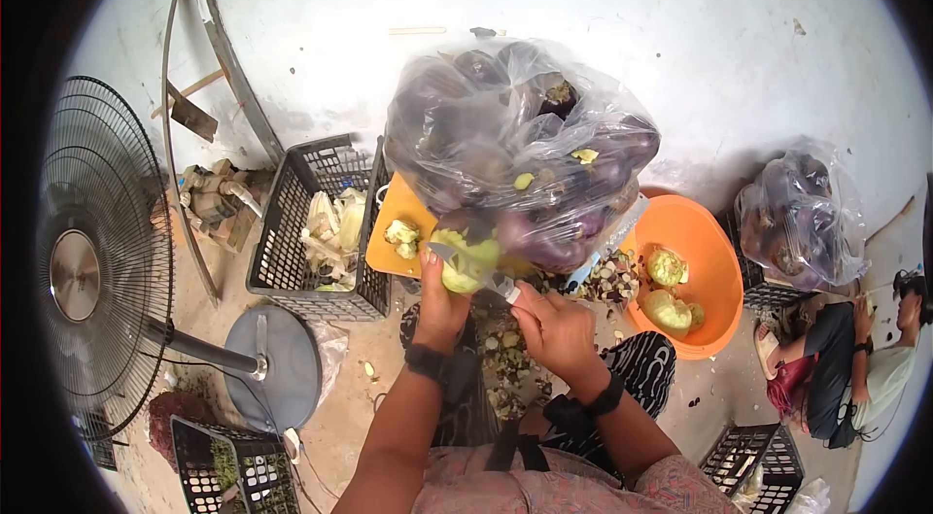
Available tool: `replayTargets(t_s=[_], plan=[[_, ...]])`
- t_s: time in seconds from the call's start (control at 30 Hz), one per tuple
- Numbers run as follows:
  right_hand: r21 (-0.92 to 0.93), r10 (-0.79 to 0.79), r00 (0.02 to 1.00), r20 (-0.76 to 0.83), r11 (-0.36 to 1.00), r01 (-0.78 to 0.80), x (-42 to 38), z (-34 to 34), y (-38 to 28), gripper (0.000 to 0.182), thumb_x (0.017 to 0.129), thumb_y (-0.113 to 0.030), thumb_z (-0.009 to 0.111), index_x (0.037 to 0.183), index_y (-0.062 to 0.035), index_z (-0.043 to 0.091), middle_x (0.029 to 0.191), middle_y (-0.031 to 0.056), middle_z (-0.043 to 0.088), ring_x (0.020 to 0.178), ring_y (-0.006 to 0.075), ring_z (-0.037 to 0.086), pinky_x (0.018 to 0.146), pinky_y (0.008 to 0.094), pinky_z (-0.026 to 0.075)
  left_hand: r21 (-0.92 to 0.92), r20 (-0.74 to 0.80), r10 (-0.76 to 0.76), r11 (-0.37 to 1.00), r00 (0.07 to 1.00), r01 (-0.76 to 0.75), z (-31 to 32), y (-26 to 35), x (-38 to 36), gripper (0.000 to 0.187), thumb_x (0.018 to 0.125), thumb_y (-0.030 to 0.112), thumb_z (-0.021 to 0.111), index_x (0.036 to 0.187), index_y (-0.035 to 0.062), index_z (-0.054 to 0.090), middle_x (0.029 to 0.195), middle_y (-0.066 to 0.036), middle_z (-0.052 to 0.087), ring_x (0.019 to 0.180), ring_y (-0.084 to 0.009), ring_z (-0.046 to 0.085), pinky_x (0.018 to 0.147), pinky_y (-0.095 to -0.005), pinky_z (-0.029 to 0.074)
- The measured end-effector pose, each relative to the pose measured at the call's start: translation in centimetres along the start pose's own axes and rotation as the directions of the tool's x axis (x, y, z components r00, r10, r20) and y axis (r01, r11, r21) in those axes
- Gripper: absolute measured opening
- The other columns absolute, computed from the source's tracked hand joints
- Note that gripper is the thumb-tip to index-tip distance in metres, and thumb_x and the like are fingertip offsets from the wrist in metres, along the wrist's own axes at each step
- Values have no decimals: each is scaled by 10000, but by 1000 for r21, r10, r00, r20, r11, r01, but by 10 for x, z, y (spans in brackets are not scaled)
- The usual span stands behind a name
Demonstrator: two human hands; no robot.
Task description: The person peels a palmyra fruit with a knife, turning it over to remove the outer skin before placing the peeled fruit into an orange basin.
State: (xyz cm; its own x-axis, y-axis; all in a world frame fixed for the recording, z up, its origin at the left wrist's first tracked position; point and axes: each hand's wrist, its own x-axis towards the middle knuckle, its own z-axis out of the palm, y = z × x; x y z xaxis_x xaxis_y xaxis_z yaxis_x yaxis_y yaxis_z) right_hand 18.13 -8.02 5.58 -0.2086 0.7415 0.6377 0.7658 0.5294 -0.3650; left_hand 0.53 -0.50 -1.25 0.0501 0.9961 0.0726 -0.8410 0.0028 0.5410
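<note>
My left hand (442, 313) holds a pale green peeled vegetable (469, 264) from its lower left side. In my right hand (556, 327) is the light handle of a knife (494, 284), its blade lying against that vegetable. Just left of it, another peeled piece (402, 236) rests on an orange board (383, 258). Behind both hands a big clear plastic bag (505, 140) full of purple eggplants bulges over the board. Two more peeled vegetables (667, 266) sit in the orange basin (720, 282) to the right.
A black crate (366, 305) with pale husks stands left, beside a standing fan (75, 261). Cut scraps (510, 359) litter the floor between my knees. A second bag of eggplants (792, 218) rests on a crate at right. Another person (836, 359) sits at the far right.
</note>
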Motion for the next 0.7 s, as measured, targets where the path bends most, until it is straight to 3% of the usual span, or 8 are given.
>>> replayTargets(t_s=[0.23, 0.7], plan=[[-25, 16, 1000, 20, 1000, -15, 10, -2, -1, 321, 859, -256, 684, 1151, -124, 665, 672, 85, 546, 529, 292, 564, 493, 407, 433, -29, -17, 5, 1000, 1000, -6, -10, -4, 3, 480, 989, 297, 502, 1407, 154, 315, 1341, -81, 472, 1230, -240, 490, 1031, -436, 422], [-42, 26, 998, 55, 999, -23, 23, -5, -9, 236, 872, -261, 666, 1071, -139, 637, 660, 82, 551, 535, 303, 577, 493, 425, 450, 35, -23, 58, 998, 998, -58, 0, -1, -1, 514, 994, 268, 489, 1441, 149, 266, 1380, -99, 437, 1270, -261, 458, 1063, -451, 393]])
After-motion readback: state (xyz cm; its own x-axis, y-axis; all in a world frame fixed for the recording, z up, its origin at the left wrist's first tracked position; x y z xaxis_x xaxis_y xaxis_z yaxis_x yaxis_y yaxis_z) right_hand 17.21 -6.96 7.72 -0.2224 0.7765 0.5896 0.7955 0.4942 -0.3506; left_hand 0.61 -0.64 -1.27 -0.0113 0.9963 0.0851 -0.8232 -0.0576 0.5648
